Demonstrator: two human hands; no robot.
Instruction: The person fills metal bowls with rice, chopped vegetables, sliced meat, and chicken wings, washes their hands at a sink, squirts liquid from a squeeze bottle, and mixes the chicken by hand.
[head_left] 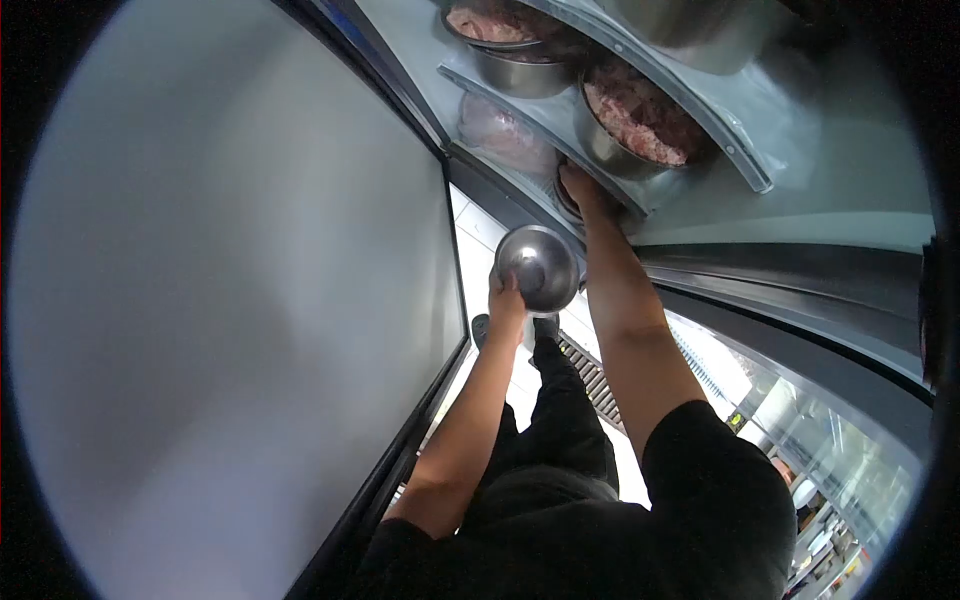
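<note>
A shiny steel mixing bowl (543, 262) is held out over the floor by my left hand (508, 297), which grips its near rim; nothing shows inside the bowl. Past it, my right hand (582, 187) reaches into the bottom of an open fridge, under the lower shelf. Beside those fingers is the edge of a round, dark container (567, 203), mostly covered by the hand and shelf. My right fingers are largely hidden. A clear bag of pink meat (505, 135) lies close by on the fridge bottom.
Steel bowls of raw minced meat (640, 115) stand on the lower shelf (545, 130). A larger steel pot (690, 35) is above, on the upper shelf (660, 70). The open fridge door (250, 300) fills the left side. A floor drain grate (592, 380) runs near my feet.
</note>
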